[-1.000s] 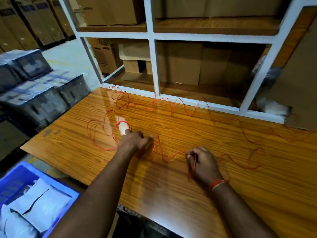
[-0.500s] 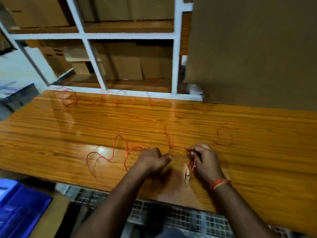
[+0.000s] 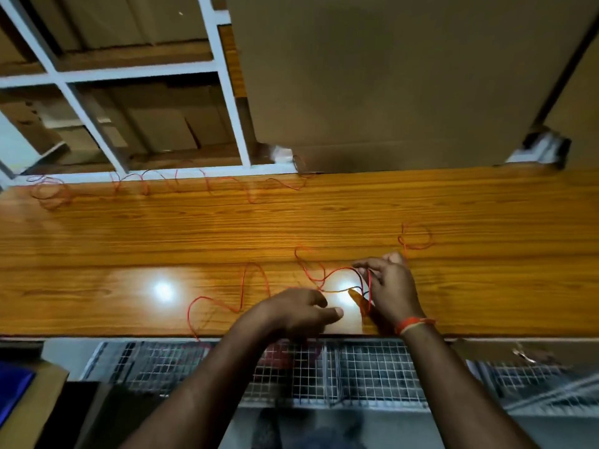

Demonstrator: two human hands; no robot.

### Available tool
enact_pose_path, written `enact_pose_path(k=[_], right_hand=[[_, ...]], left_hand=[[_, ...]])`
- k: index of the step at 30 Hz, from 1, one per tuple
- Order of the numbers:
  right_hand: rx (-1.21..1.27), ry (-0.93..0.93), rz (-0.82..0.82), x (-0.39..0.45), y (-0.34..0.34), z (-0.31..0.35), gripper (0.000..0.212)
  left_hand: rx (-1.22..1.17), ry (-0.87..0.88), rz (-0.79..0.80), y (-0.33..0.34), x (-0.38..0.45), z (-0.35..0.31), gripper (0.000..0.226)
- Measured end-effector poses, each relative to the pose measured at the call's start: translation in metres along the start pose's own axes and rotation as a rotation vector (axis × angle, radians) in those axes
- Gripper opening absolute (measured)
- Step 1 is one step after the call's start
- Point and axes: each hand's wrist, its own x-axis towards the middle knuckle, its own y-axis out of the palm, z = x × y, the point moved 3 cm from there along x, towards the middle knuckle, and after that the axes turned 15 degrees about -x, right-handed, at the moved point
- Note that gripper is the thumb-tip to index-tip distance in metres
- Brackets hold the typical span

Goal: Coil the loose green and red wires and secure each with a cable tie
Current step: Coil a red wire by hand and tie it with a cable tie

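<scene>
A long thin red wire [image 3: 252, 280] lies in loose waves across the wooden table [image 3: 486, 286]. One stretch of it runs along the table's far edge and another near the front edge. My right hand [image 3: 392, 286] holds a few small loops of the red wire between thumb and fingers. My left hand [image 3: 298, 312] sits close to its left near the front edge, fingers curled and thumb pointing right; whether it holds the wire is hidden. No green wire or cable tie is in view.
A white metal shelf frame [image 3: 227, 92] with cardboard boxes stands behind the table. A large cardboard sheet [image 3: 389, 85] leans at the back right. Wire mesh [image 3: 356, 367] runs below the front edge. A blue crate corner [image 3: 13, 387] shows at lower left.
The view swung right and down. My left hand drew toward my right along the front edge, and the wire slack followed; my right hand kept its hold on the loops.
</scene>
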Motion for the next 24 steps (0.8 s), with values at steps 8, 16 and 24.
enact_pose_path(k=[8,16,24], right_hand=[[0.636,0.238,0.233,-0.022,-0.024,-0.041,0.035],[0.973,0.347,0.231,-0.026,-0.040,-0.053,0.028],[0.758,0.086,0.359,-0.020,-0.058,-0.033,0.024]], left_hand=[[0.261,0.184,-0.261,-0.012,0.004,-0.059,0.042],[0.335,0.499,-0.327,-0.010,0.056,-0.076,0.036],[0.397,0.609,-0.142,-0.007,0.116,-0.080,0.071]])
